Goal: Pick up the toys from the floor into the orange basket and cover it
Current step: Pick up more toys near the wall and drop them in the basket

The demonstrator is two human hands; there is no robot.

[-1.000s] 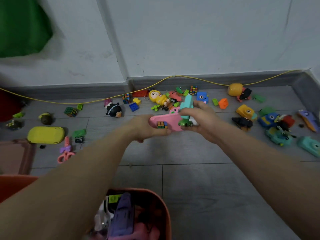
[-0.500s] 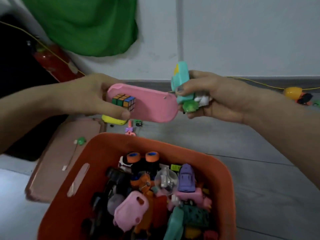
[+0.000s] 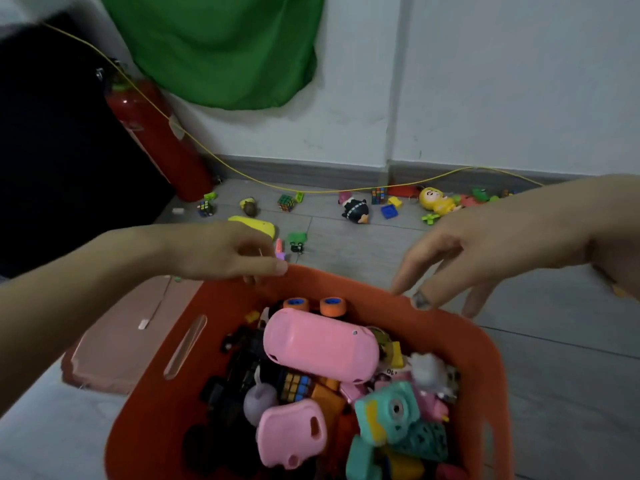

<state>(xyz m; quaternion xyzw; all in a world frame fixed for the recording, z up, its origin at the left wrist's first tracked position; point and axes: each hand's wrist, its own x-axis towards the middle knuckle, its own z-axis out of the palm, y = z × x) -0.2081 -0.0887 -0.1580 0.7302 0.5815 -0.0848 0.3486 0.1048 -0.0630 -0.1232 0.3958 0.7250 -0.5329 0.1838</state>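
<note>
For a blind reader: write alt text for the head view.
Two empty hands, left and right, hover over the far rim of an orange basket heaped with toys, a pink case on top. More toys, among them a yellow doll, lie scattered on the grey floor along the wall.

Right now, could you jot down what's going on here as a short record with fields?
left hand: empty, fingers loosely curled, above the basket's far rim
right hand: empty, fingers spread, above the far rim
orange basket: uncovered, heaped with toys
on top of heap: pink case, teal toy camera
lid: pinkish lid flat on the floor, left of the basket
left on floor: yellow case, penguin toy, yellow doll, small cubes and blocks by the wall
</note>
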